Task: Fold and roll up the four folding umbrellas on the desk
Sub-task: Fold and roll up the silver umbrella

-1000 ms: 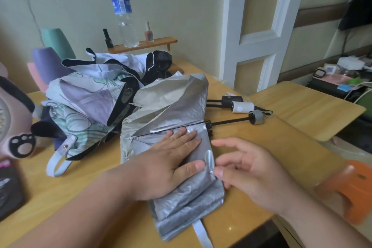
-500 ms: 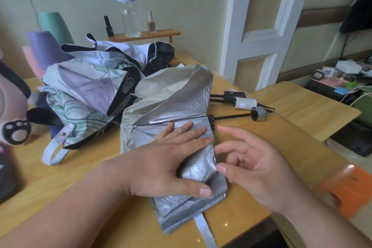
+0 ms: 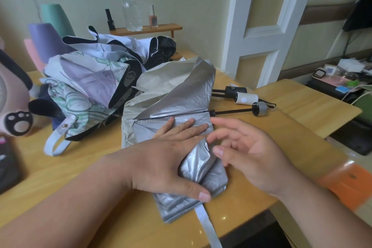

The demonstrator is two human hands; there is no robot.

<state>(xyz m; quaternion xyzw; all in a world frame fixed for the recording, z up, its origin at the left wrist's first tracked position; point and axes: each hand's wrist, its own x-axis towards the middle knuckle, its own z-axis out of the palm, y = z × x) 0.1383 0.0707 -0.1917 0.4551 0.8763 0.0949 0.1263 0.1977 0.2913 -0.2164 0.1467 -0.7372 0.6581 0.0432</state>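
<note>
Nearest to us, the white strap [image 3: 207, 227] of the silver umbrella [image 3: 181, 94] is trailing over the front edge of the bench [image 3: 60, 177]. We are judging it too thin and loose to lift by; it is for wrapping round once the roll is made.

Just above it, our left hand [image 3: 167, 157] is lying flat on the pleated canopy. Its fingers [image 3: 191, 127] are straight and spread, pressing the cloth down, and the thumb is reaching along the near folded end. Our right hand [image 3: 251, 153] is hovering just beside the canopy's right edge, its fingers [image 3: 225, 123] apart, loosely bent and holding nothing. We cannot tell whether a fingertip is touching the cloth.

The fabric looks thin, light and slick, with a silvery coating that creases sharply. We are expecting it to slide and spring open if the pressure comes off, so a flat palm is serving better than a pinch. The ribs under the cloth are probably the only stiff part and may bend if forced. The firm places to take hold are the folded bundle itself, gripped round its whole width, and the black shaft [image 3: 231, 111] running out to the grey handle [image 3: 260, 108].

Further back, the upper panels of the canopy are standing up loose. Two more handles [image 3: 245, 97] are lying just beyond the shaft, and a heap of patterned umbrellas [image 3: 86, 80] is sitting unfolded to the left. Behind them a water bottle [image 3: 129, 2] is standing on a small shelf [image 3: 145, 29].
</note>
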